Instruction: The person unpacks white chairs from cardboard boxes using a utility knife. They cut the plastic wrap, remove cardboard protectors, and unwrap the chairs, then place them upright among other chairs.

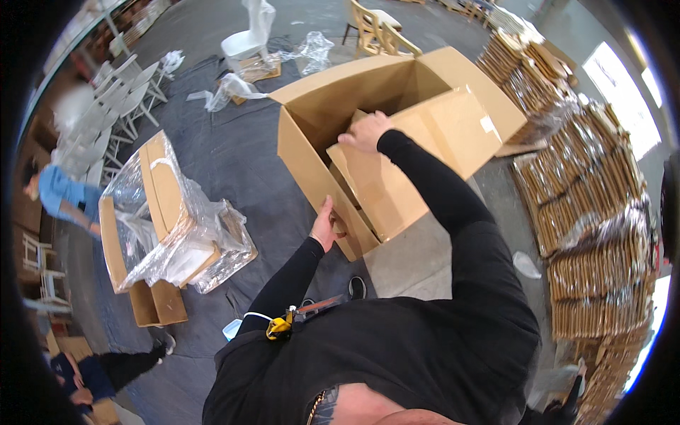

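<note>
Basically: both hands on a big open cardboard box (312, 152) standing on the grey floor (234, 163).

L hand (324, 225) at the box's near lower corner, fingers curled on the edge, grip closed on the box wall w/ thumb up. R hand (365, 132) reaches over the top, fingers bent over the upper edge of a folded inner flap (397, 177); grip looks closed on it, though the fingertips are hidden behind the card, so prob. not certain. Box tilted, flaps open. Left of it, well apart, a wooden chair wrapped in clear plastic (166, 216) lies on the floor. Stacks of wrapped wooden chairs (588, 212) along the right. White chairs (120, 106) far left; another person (64, 198) bends nearby.
</note>
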The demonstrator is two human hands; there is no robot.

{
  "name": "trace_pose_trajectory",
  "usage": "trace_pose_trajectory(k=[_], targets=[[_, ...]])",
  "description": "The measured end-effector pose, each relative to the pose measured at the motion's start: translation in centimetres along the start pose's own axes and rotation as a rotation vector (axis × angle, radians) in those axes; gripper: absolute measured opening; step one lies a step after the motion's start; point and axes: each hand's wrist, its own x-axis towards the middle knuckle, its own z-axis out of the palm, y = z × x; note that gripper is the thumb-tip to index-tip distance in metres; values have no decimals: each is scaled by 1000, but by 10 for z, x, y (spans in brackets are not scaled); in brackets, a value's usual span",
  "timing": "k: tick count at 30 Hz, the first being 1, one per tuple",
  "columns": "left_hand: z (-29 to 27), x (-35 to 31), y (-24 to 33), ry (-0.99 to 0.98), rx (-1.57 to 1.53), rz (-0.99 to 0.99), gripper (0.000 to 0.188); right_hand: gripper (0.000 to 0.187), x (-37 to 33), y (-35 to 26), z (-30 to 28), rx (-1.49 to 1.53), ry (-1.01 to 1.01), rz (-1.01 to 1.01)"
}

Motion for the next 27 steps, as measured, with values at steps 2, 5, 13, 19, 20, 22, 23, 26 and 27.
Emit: trace_pose_trajectory(k=[2,5,13,19,20,22,23,26,27], targets=[[-21,-10,-2,40,-20,15,85,75,-28,-18,-56,8,34,49],[-24,-7,0,45,-51,20,82,76,-124,6,-137,-28,138,125],[-10,9,-15,-83,-118,4,86,108,-360,43,26,379,-86,681],[2,-1,-29,9,-70,-121,123,126,-283,-13,184,2240,165,1031],[5,-1,-32,2,-91,-116,121,125,-257,-28,194,2400,190,932],[13,4,-31,-37,-38,-80,118,107,-206,-62,209,2292,481,946],[-2,4,-26,-59,39,-51,118,108,-188,-67,204,2328,478,935],[-19,-4,-15,-27,23,-54,120,117,-186,-48,207,2199,396,952],[-20,-11,-10,-100,61,-56,117,118,-203,-31,216,2166,337,1024]])
